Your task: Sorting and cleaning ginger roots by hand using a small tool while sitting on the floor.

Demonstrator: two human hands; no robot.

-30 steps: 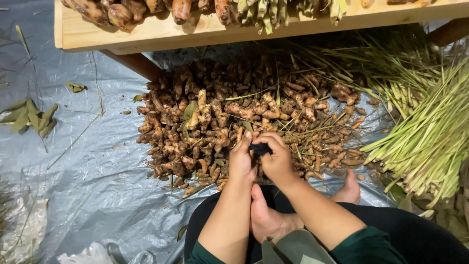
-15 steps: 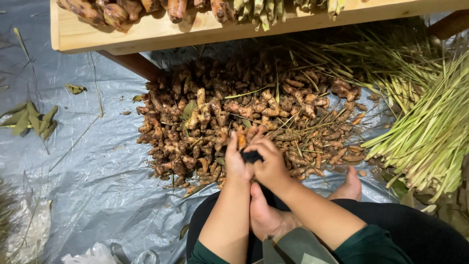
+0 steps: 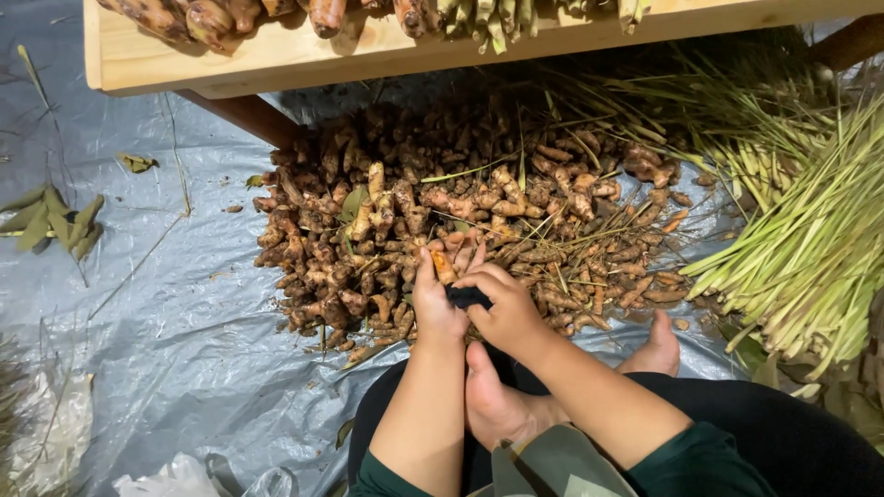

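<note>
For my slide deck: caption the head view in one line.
Both hands, left hand and right hand, hold an orange root and a small dark tool over a root pile.

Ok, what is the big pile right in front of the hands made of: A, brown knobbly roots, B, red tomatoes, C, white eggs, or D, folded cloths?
A: the pile of roots on the grey sheet is brown and knobbly, and the left hand holds an orange piece at its near edge.

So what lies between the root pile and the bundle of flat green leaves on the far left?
In the head view, grey plastic sheet separates the root pile from the leaf bundle, with only a small leaf scrap and thin stalks.
</note>
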